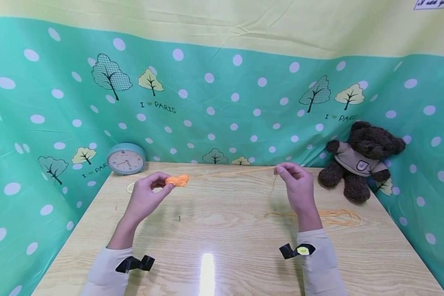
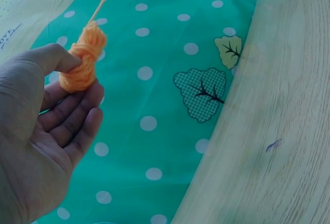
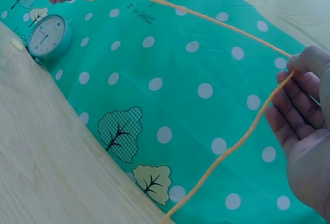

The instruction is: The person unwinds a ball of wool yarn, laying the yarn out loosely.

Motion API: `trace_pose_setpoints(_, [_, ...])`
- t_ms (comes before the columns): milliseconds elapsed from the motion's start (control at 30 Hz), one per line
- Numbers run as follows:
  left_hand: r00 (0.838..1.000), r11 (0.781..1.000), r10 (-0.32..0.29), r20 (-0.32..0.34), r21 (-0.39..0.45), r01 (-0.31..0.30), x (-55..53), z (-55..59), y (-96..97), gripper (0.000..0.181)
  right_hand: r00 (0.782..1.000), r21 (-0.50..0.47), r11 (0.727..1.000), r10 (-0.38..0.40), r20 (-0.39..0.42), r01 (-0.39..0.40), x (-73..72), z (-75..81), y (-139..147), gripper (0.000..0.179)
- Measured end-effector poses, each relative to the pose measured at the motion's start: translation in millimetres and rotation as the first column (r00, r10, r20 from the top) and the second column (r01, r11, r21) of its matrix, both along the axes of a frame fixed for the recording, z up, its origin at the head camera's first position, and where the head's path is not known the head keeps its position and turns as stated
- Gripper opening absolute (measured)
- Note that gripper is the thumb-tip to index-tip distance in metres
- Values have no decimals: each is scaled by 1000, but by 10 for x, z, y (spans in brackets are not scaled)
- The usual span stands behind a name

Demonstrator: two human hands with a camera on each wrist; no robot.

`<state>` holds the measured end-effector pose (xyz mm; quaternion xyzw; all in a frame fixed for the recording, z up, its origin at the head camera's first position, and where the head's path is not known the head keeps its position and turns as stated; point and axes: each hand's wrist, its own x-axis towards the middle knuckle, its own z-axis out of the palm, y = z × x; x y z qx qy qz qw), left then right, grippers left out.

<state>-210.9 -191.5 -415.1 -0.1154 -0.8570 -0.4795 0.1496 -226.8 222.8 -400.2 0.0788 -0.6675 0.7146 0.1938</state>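
Observation:
My left hand (image 1: 146, 196) pinches a small wound bundle of orange yarn (image 1: 177, 180) between thumb and fingers, above the table's left half. In the left wrist view the bundle (image 2: 84, 62) looks wrapped round its middle, and a single strand leaves its top. That yarn strand (image 3: 206, 18) runs taut across to my right hand (image 1: 297, 189), whose thumb and finger pinch it. Past the pinch, a loose end (image 3: 227, 154) hangs toward the table. More orange yarn (image 1: 340, 217) lies in loose loops on the table beside my right wrist.
A teal round clock (image 1: 126, 159) stands at the back left, with a pale ring (image 1: 130, 188) near it. At the back right sits a brown teddy bear (image 1: 366, 158). Green dotted cloth (image 1: 222, 98) walls in the wooden table (image 1: 222, 230). A small dark speck (image 1: 179, 218) lies on the wood.

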Motion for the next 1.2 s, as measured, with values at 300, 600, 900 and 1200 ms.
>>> trace_pose_setpoints(300, [1000,1000,-18,15,3,18,21,10,-9,14,999,-94,996,9,-42,-13,2,15,47,13])
trace_pose_setpoints(600, [1000,1000,-6,-9,9,6,29,5,-24,15,996,-172,985,-18,-87,3,-7,20,148,6])
trace_pose_setpoints(900, [1000,1000,-8,4,17,7,41,24,-34,15,995,-223,975,-42,-91,20,3,42,241,5])
trace_pose_setpoints(1200, [1000,1000,-18,19,18,18,13,22,-11,15,992,-253,967,-66,-110,36,20,61,379,5])
